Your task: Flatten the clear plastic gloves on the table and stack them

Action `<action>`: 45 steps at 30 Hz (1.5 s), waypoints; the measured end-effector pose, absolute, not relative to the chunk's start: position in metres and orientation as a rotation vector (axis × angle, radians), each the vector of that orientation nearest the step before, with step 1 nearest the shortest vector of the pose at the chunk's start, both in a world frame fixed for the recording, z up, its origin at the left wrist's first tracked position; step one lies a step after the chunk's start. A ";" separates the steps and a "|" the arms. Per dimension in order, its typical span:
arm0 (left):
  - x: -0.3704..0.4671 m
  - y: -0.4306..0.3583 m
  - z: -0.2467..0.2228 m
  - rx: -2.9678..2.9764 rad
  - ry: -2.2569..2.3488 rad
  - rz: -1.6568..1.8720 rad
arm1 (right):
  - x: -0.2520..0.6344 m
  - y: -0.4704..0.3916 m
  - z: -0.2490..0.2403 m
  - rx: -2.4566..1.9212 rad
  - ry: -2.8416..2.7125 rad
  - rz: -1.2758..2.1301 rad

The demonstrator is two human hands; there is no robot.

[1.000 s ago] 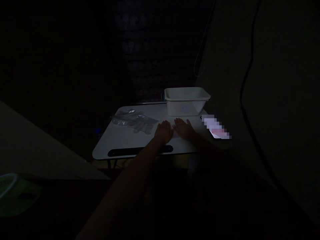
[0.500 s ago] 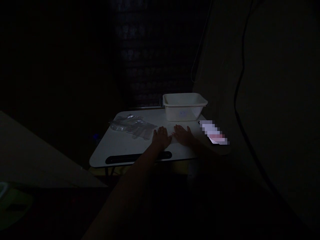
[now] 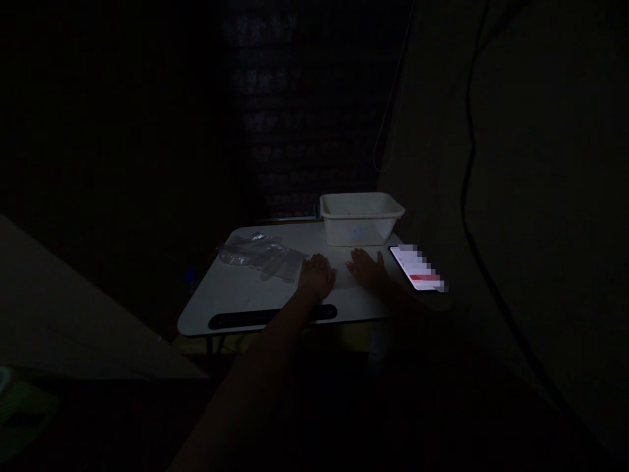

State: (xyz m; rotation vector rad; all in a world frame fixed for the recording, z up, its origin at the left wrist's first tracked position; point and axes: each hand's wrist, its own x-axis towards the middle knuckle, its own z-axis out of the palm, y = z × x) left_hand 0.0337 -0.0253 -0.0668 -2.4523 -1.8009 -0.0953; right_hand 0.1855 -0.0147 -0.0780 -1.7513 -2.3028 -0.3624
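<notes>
My left hand lies palm down on a small white table, fingers stretched forward. To its right my right hand rests flat too, with its fingers apart. A thin, see-through plastic sheet or bag lies flat between and partly beneath the hands; the dim light hides its edges. Several crumpled clear plastic bags are spread at the left, reaching close to my left hand's fingers.
A white plastic basin stands at the table's back right. A lit phone lies by the right edge. Along the front runs a black ledge, and a dark cable hangs at the right. The room is very dark.
My right hand has slid a little to the right, widening the gap between the hands. My left hand stays about where it was. The whole view has shifted slightly.
</notes>
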 end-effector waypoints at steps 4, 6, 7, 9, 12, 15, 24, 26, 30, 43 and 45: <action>0.039 -0.025 -0.068 -2.537 -1.750 -0.089 | 0.169 -0.013 -0.078 -1.680 -2.383 -0.322; 0.042 -0.025 -0.069 -2.564 -1.756 -0.058 | 0.163 -0.013 -0.080 -1.660 -2.413 -0.309; 0.043 -0.025 -0.070 -2.573 -1.765 -0.041 | 0.161 -0.013 -0.081 -1.650 -2.428 -0.310; 0.043 -0.024 -0.071 -2.573 -1.784 -0.023 | 0.160 -0.014 -0.082 -1.640 -2.452 -0.324; 0.043 -0.023 -0.073 -2.556 -1.817 -0.017 | 0.162 -0.015 -0.082 -1.641 -2.468 -0.344; 0.042 -0.023 -0.072 -2.537 -1.847 0.000 | 0.167 -0.016 -0.080 -1.667 -2.467 -0.333; 0.041 -0.026 -0.070 -2.464 -1.927 0.011 | 0.190 -0.013 -0.091 -1.746 -2.331 -0.360; 0.040 -0.026 -0.070 -2.448 -1.929 -0.025 | 0.192 -0.013 -0.092 -1.760 -2.288 -0.377; 0.039 -0.027 -0.071 -2.453 -1.853 -0.118 | 0.184 -0.014 -0.087 -1.753 -2.273 -0.372; 0.039 -0.025 -0.072 -2.547 -1.854 -0.025 | 0.160 -0.016 -0.081 -1.666 -2.463 -0.256; 0.039 -0.026 -0.072 -2.533 -1.845 -0.027 | 0.164 -0.016 -0.081 -1.674 -2.454 -0.264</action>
